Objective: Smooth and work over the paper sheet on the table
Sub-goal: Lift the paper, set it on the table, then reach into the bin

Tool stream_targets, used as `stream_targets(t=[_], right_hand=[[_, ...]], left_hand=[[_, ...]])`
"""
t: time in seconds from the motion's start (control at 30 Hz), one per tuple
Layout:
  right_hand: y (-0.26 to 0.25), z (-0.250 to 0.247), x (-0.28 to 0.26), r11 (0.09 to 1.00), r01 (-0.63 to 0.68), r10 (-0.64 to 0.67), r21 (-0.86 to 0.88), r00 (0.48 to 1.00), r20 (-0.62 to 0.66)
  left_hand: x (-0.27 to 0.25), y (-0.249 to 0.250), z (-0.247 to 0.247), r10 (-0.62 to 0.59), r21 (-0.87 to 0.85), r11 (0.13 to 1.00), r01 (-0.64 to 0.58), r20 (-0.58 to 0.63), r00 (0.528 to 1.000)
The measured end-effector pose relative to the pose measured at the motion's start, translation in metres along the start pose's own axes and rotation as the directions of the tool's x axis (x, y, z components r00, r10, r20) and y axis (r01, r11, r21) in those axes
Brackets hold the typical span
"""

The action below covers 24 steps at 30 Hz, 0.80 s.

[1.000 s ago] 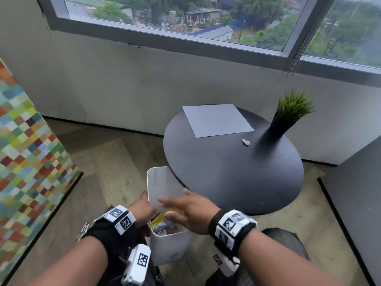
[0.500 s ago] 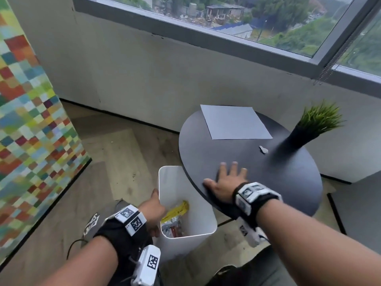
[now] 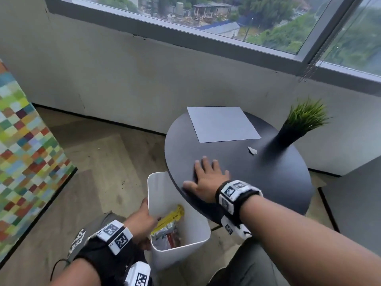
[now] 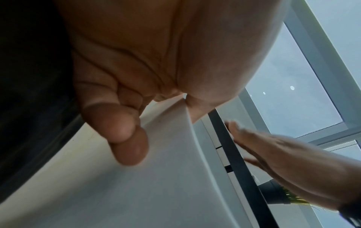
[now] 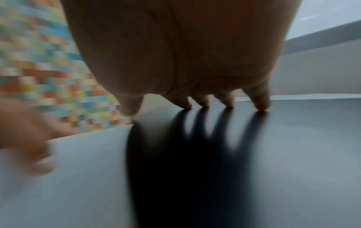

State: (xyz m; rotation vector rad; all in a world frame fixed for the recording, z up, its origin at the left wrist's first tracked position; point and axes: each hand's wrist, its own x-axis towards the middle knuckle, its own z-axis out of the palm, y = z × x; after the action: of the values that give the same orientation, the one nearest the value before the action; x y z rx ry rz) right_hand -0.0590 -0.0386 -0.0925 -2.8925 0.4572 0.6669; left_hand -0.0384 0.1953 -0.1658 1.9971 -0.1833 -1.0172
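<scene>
A flat pale sheet of paper (image 3: 222, 123) lies at the far side of the round black table (image 3: 268, 182). My right hand (image 3: 206, 178) rests open on the table's near left part, fingers spread and straight, well short of the sheet; in the right wrist view its fingertips (image 5: 261, 106) touch the dark top. My left hand (image 3: 142, 221) grips the rim of the white bin (image 3: 185, 250) beside the table; the left wrist view shows its fingers (image 4: 126, 138) curled over the bin's white wall (image 4: 156, 177).
A small crumpled paper scrap (image 3: 252, 150) lies near a black vase with green grass (image 3: 299, 129) at the table's right. The bin holds yellow and silver wrappers (image 3: 169, 223). A multicoloured panel (image 3: 24, 153) stands on the left; a wall and window lie behind.
My right hand left the bin's top, went up onto the table and now lies a little further in. The left hand stays on the bin's rim.
</scene>
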Motion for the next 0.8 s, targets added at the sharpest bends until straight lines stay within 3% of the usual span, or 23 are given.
stream_targets(t=[0.03, 0.07, 0.13, 0.17, 0.2, 0.27, 0.33, 0.37, 0.43, 0.5, 0.53, 0.57, 0.6, 0.67, 0.7, 0.73, 0.8], right_hand=[[-0.019, 0.005, -0.013, 0.977, 0.203, -0.204, -0.068, 0.979, -0.008], [-0.034, 0.004, -0.025, 0.913, 0.394, -0.396, -0.104, 0.918, 0.003], [-0.045, -0.006, -0.026, 0.794, 0.605, -0.606, -0.053, 0.795, 0.002], [-0.041, -0.011, -0.017, 0.806, 0.591, -0.59, 0.02, 0.806, -0.04], [-0.035, -0.016, -0.002, 0.855, 0.512, -0.506, 0.083, 0.858, -0.082], [-0.021, -0.023, 0.024, 0.967, 0.217, -0.205, 0.135, 0.974, -0.101], [-0.019, -0.02, 0.039, 0.997, 0.018, -0.014, 0.079, 0.998, -0.054], [-0.023, -0.017, 0.041, 0.999, 0.025, -0.023, 0.045, 0.999, -0.033], [-0.039, -0.014, 0.024, 0.966, 0.252, -0.253, -0.064, 0.968, 0.003], [-0.047, -0.013, -0.004, 0.81, 0.574, -0.573, -0.118, 0.818, 0.045], [-0.044, -0.014, -0.012, 0.755, 0.651, -0.652, -0.081, 0.758, 0.023], [-0.034, -0.015, -0.015, 0.757, 0.652, -0.653, -0.037, 0.757, -0.033], [-0.021, -0.015, -0.014, 0.819, 0.573, -0.573, -0.021, 0.815, -0.087], [0.008, -0.01, -0.016, 0.964, 0.263, -0.264, -0.025, 0.959, -0.107], [0.015, -0.005, -0.022, 0.98, 0.194, -0.197, -0.049, 0.978, -0.063], [0.017, 0.003, -0.031, 0.962, 0.261, -0.263, -0.081, 0.965, -0.015], [0.008, 0.011, -0.065, 0.83, 0.553, -0.551, -0.067, 0.833, 0.044]], left_hand=[[0.001, -0.002, 0.0, 0.012, -0.012, 1.0, -0.012, 0.002, 1.0], [0.001, -0.003, -0.001, 0.016, -0.035, 0.999, -0.016, -0.006, 1.0], [0.006, -0.007, -0.001, 0.028, -0.05, 0.998, -0.029, -0.021, 0.999], [0.007, -0.009, -0.002, 0.031, -0.038, 0.999, -0.032, -0.024, 0.999], [0.01, -0.012, -0.002, 0.028, -0.021, 0.999, -0.028, -0.003, 1.0], [0.018, -0.022, -0.003, 0.023, 0.059, 0.998, -0.025, 0.021, 1.0], [0.017, -0.02, -0.003, 0.053, 0.082, 0.995, -0.056, 0.045, 0.998], [0.012, -0.013, -0.003, 0.084, 0.077, 0.993, -0.088, 0.057, 0.995], [0.004, -0.001, -0.003, 0.125, 0.064, 0.989, -0.131, 0.079, 0.989], [0.004, 0.004, -0.003, 0.17, 0.049, 0.983, -0.175, 0.082, 0.982], [0.004, 0.005, -0.004, 0.179, 0.056, 0.981, -0.184, 0.076, 0.981], [0.006, 0.003, -0.006, 0.19, 0.067, 0.978, -0.195, 0.071, 0.979], [0.006, 0.002, -0.008, 0.177, 0.081, 0.98, -0.183, 0.077, 0.981], [0.009, -0.002, -0.01, 0.143, 0.117, 0.981, -0.153, 0.084, 0.986], [0.01, -0.004, -0.011, 0.131, 0.122, 0.983, -0.14, 0.08, 0.988], [0.012, -0.006, -0.012, 0.116, 0.126, 0.984, -0.125, 0.073, 0.99], [0.019, -0.015, -0.015, 0.108, 0.128, 0.985, -0.116, 0.069, 0.992]])
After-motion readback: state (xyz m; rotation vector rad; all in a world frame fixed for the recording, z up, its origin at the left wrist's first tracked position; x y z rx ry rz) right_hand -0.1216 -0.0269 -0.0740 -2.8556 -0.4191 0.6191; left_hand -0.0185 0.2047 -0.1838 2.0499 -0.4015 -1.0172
